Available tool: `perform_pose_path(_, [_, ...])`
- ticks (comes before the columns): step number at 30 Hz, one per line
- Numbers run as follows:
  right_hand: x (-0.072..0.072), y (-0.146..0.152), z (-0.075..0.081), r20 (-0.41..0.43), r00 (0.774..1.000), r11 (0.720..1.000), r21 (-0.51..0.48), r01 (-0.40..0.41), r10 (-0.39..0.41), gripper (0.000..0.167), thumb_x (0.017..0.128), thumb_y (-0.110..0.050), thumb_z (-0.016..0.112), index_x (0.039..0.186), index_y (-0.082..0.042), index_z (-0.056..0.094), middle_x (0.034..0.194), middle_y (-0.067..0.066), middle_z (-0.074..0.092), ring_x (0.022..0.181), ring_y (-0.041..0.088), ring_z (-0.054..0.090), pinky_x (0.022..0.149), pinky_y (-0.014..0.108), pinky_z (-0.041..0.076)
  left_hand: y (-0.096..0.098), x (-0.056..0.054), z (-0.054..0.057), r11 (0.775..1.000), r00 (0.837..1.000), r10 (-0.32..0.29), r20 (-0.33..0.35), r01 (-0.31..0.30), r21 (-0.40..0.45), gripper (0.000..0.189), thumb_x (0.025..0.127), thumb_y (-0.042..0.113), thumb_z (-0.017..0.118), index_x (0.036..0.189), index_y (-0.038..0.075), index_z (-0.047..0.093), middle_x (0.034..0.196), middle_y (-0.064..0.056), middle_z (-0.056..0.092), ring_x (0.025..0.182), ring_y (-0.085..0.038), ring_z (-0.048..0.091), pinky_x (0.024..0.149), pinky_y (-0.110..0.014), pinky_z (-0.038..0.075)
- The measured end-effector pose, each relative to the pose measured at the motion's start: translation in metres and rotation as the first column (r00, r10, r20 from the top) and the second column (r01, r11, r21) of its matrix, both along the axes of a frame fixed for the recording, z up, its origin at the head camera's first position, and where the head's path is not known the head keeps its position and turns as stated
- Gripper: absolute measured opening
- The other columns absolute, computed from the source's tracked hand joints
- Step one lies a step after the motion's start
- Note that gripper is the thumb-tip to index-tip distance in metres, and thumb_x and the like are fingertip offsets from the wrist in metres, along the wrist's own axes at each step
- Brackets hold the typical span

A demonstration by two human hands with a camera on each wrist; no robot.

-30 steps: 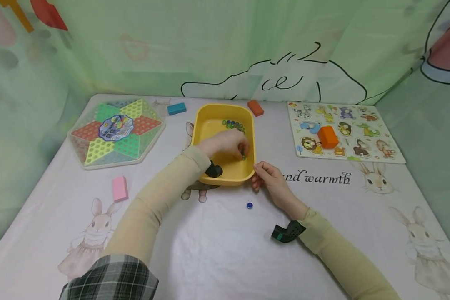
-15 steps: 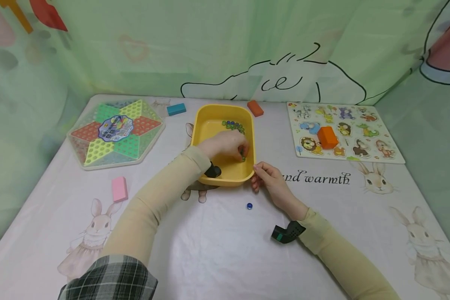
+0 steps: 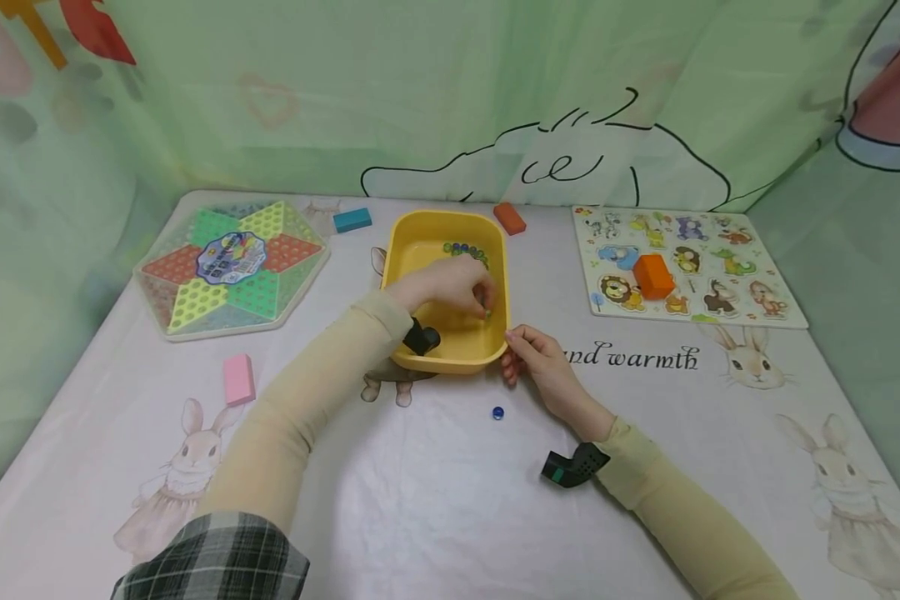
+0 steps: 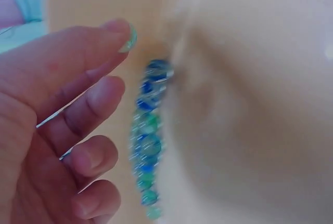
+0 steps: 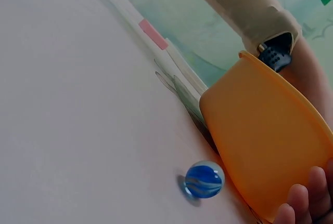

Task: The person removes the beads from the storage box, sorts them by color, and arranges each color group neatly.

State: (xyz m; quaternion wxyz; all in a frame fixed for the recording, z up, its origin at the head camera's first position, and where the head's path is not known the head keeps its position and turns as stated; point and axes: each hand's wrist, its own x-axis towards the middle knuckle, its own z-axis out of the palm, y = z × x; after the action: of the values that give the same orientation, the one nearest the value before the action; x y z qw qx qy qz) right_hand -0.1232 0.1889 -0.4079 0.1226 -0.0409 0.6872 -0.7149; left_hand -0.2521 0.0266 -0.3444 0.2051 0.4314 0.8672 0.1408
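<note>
My left hand [image 3: 461,283] reaches down into a yellow plastic bin [image 3: 447,365], thumb and index finger pinching a small green glass marble [image 4: 130,40]. Below those fingertips, blue and green marbles [image 4: 148,148] lie in a row along the bin's wall; in the head view the marbles [image 3: 465,250] sit toward its back right, partly hidden by the hand. At the bin's front right corner, my right hand [image 3: 543,362] grips the rim. A single blue swirled marble [image 5: 204,180] rests on the tablecloth outside the bin, also seen in the head view.
Left of the bin lie a star-shaped checkers board [image 3: 232,258], a blue block [image 3: 352,220] and a pink block [image 3: 238,379]. A red block [image 3: 509,218] is behind it. On the right, an orange block [image 3: 653,277] sits on an animal puzzle board [image 3: 765,313].
My left hand has shifted slightly up and left inside the bin, with the green marble at its fingertips. The right hand stays on the bin's corner.
</note>
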Motion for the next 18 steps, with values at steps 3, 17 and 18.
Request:
perform_pose_path(3, [0.000, 0.000, 0.000, 0.008, 1.000, 1.000, 0.004, 0.003, -0.003, 0.022, 0.098, -0.022, 0.044, 0.079, -0.012, 0.050, 0.068, -0.004, 0.054, 0.058, 0.008, 0.052, 0.054, 0.020, 0.045, -0.009, 0.000, 0.008, 0.996, 1.000, 0.013, 0.007, -0.013, 0.090, 0.013, 0.081, 0.022, 0.070, 0.088, 0.011, 0.069, 0.082, -0.001, 0.063, 0.076, -0.012, 0.051, 0.070, -0.021, 0.041])
perform_pose_path(17, [-0.001, -0.001, 0.001, 0.018, 1.000, 1.000, 0.026, 0.010, -0.011, 0.022, 0.098, -0.020, 0.042, 0.080, -0.011, 0.050, 0.069, -0.003, 0.054, 0.058, 0.008, 0.051, 0.055, 0.020, 0.045, -0.054, 0.037, 0.031, 0.921, 1.000, -0.002, 0.028, -0.009, 0.388, 0.011, 0.083, 0.024, 0.068, 0.087, 0.014, 0.068, 0.071, 0.003, 0.058, 0.067, -0.011, 0.048, 0.062, -0.022, 0.038])
perform_pose_path(18, [-0.001, -0.001, 0.001, 0.019, 1.000, 1.000, 0.026, 0.012, -0.012, 0.022, 0.098, -0.020, 0.042, 0.079, -0.012, 0.050, 0.069, -0.003, 0.054, 0.058, 0.008, 0.051, 0.055, 0.020, 0.045, -0.055, 0.042, 0.031, 0.916, 1.000, -0.013, 0.011, 0.008, 0.401, 0.011, 0.083, 0.023, 0.068, 0.087, 0.013, 0.068, 0.071, 0.003, 0.058, 0.066, -0.011, 0.047, 0.061, -0.021, 0.038])
